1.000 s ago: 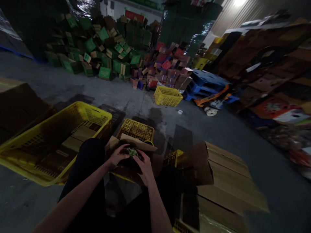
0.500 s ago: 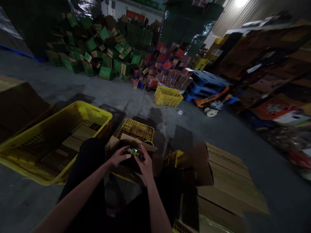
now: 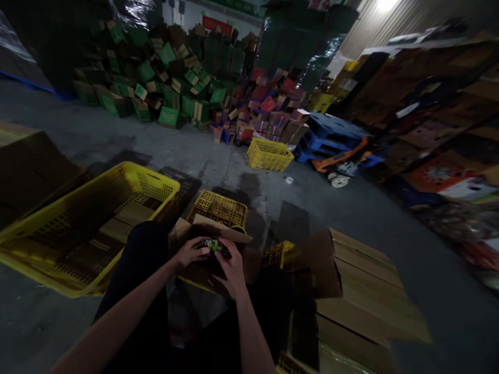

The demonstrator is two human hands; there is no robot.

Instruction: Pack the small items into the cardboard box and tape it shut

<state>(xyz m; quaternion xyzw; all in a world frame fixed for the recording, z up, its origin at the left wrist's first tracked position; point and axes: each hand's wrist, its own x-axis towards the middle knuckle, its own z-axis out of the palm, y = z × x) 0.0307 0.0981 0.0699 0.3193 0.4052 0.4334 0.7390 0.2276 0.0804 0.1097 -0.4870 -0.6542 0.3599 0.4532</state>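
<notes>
A dim warehouse floor (image 3: pixel 202 148) stretches away to a far heap of green boxes (image 3: pixel 169 115), with blue pallets (image 3: pixel 331 124) and an orange pallet jack (image 3: pixel 343 158) at the far right. Near the middle, an open carton (image 3: pixel 222 228) sits between the seated person's knees, its far flap raised in front of a yellow basket (image 3: pixel 218 206). A large yellow crate (image 3: pixel 158 183) holding cardboard lies to the left, and a big cardboard box (image 3: pixel 370 280) to the right.

The small shiny pack (image 3: pixel 214 245), dark with green in the middle, is held over the carton's mouth. The left hand (image 3: pixel 190 252) grips its left end between fingers and thumb, and the right hand (image 3: pixel 232 258) pinches its right end. Its exact contents are too dark to tell.

The glossy surface looks slippery, so uneven finger pressure could let one end slide out and tip the pack into the carton. Squeezing inward too hard might crush or buckle it. The raised flap stands close to the fingertips and could snag them, while the poor light makes a loose grip easy to miss.
</notes>
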